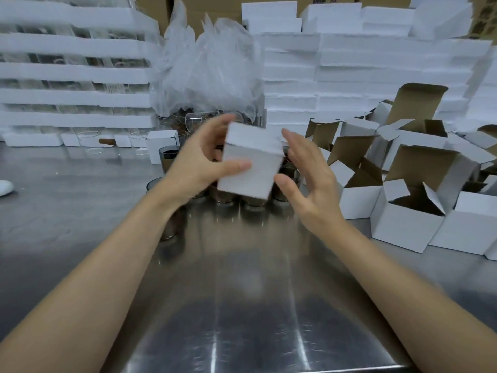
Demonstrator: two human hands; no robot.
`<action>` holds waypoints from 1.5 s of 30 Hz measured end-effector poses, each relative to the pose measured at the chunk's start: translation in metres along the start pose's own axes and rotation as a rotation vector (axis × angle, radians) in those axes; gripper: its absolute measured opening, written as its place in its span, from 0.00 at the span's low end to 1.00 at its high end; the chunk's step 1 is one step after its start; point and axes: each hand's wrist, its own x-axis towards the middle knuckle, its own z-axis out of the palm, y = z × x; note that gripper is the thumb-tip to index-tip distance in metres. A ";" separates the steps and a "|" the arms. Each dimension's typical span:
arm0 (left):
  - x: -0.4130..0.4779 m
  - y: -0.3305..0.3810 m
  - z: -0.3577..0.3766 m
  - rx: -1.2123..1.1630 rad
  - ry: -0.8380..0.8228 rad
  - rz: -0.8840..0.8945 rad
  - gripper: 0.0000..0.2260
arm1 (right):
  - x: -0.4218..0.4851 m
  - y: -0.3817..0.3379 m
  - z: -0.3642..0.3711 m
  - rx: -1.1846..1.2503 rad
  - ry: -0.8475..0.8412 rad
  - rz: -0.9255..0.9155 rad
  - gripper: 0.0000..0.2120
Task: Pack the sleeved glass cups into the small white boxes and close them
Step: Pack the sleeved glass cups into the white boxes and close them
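A small white box (251,160), closed and tilted, is held in the air above the steel table (242,305). My left hand (199,160) grips its left side, thumb across the front face and fingers behind. My right hand (304,179) is beside the box's right edge with fingers spread and straight; its thumb tip is at the box's lower right corner. Dark sleeved glass cups (252,201) stand on the table right under and behind the box. Whether a cup is inside the box is hidden.
Several open white boxes (408,214) with brown insides crowd the right side. Stacks of white foam and flat cartons (363,76) line the back. A heap of clear plastic bags (212,68) sits behind the cups. One closed white box (162,146) stands at left.
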 end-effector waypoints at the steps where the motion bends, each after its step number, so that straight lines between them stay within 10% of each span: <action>1: 0.001 0.003 -0.006 -0.046 0.110 0.026 0.32 | 0.000 0.001 0.000 0.036 0.001 0.034 0.24; 6: 0.003 -0.003 -0.065 -0.212 0.919 0.089 0.36 | -0.003 0.006 0.003 -0.104 -0.079 -0.047 0.20; 10: -0.011 -0.040 -0.111 -0.072 1.185 -0.005 0.37 | -0.008 0.006 0.014 -0.136 -0.219 -0.125 0.17; 18: -0.033 -0.115 -0.130 0.383 0.878 -0.452 0.11 | -0.011 0.009 0.016 -0.175 -0.293 -0.093 0.14; 32: -0.005 -0.138 -0.138 0.920 0.546 -0.582 0.11 | -0.016 0.018 0.029 -0.142 -0.370 -0.047 0.15; 45: 0.012 -0.151 -0.138 0.934 0.387 -0.390 0.15 | -0.017 0.031 0.039 -0.149 -0.422 0.008 0.15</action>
